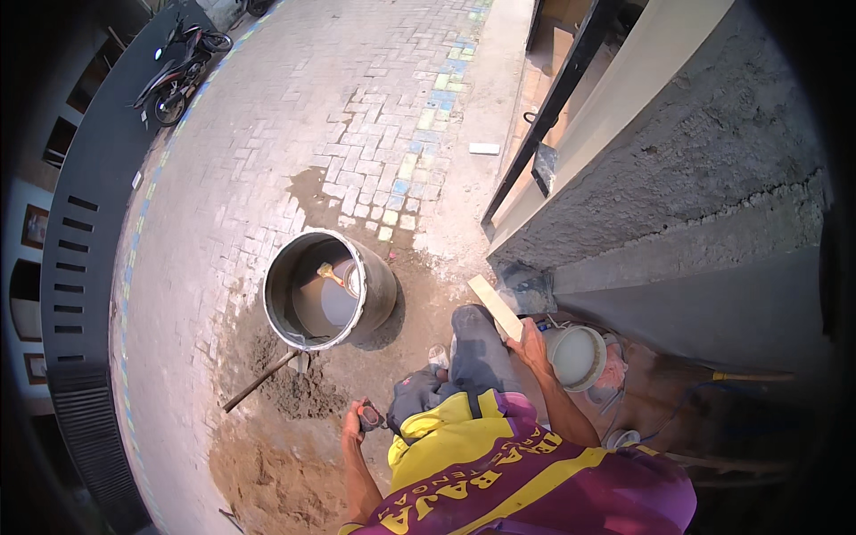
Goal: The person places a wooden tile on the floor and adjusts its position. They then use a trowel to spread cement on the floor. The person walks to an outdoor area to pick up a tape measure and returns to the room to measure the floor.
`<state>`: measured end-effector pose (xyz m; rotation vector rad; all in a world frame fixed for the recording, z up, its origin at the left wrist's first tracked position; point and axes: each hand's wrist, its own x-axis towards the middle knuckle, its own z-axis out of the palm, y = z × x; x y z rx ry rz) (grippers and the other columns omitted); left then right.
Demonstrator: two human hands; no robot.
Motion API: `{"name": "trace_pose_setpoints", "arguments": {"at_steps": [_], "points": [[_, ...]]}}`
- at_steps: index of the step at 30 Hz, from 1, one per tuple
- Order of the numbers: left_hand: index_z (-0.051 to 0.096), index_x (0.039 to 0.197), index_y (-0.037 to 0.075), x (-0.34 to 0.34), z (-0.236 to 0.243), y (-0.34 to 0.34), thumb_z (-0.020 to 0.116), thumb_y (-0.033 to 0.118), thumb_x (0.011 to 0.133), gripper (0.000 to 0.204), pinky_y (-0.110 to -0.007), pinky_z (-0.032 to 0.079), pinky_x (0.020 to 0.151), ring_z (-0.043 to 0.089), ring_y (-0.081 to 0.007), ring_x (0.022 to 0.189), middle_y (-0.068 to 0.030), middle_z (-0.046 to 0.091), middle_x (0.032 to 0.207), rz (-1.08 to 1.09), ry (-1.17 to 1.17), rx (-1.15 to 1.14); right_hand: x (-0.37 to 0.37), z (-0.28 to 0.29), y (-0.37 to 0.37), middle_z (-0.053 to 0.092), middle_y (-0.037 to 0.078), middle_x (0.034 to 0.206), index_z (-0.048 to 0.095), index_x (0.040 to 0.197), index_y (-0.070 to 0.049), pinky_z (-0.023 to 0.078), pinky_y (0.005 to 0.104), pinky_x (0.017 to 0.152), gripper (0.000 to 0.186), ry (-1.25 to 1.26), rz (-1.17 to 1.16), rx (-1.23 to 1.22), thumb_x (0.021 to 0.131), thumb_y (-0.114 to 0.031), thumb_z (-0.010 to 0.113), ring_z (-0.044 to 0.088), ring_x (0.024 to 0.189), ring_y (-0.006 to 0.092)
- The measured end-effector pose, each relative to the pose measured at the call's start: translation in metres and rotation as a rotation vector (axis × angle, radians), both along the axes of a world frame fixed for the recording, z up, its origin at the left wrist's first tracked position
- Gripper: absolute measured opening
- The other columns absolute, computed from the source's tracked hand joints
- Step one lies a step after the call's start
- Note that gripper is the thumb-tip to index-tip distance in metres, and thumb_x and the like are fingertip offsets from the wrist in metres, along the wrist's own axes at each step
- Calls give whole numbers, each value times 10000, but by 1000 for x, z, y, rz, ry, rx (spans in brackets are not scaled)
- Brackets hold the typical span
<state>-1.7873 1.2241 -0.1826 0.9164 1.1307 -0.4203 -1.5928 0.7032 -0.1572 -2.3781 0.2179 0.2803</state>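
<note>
My right hand grips one end of a pale, flat wooden board, which slants up toward the foot of the wall. Low on the left, my left hand is closed round a small tool with a reddish handle and a dark part; its exact kind is unclear. Ahead of me stands a large round concrete tub with murky water in it. A yellow-handled white dipper rests inside the tub. Beside my right forearm is a white bucket with pale liquid.
Wet grey mortar lies below the tub, with a long-handled tool across it and brown sand nearer. A rough plastered wall rises at right, next to a dark gate frame. A motorcycle stands far left.
</note>
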Motion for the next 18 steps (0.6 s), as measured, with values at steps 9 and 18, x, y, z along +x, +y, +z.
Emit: {"name": "trace_pose_setpoints", "arguments": {"at_steps": [9,18], "points": [[643,1250,-28,210,-27,-9,583,304,1005,417,-444,626,812,736,-310,879,-144,711,1083,-53,-14,37,366,2,129,707,317,1049,566,1157,47,556,535,860,726,127,242,-68,754,-457,898,694,1024,511],[680,1128,78,450,-102,26,583,281,980,269,-411,613,728,710,-255,772,-74,701,897,-255,245,-53,653,-15,197,717,303,1166,572,1216,47,559,524,950,733,98,120,54,744,-409,899,691,1138,478]]}}
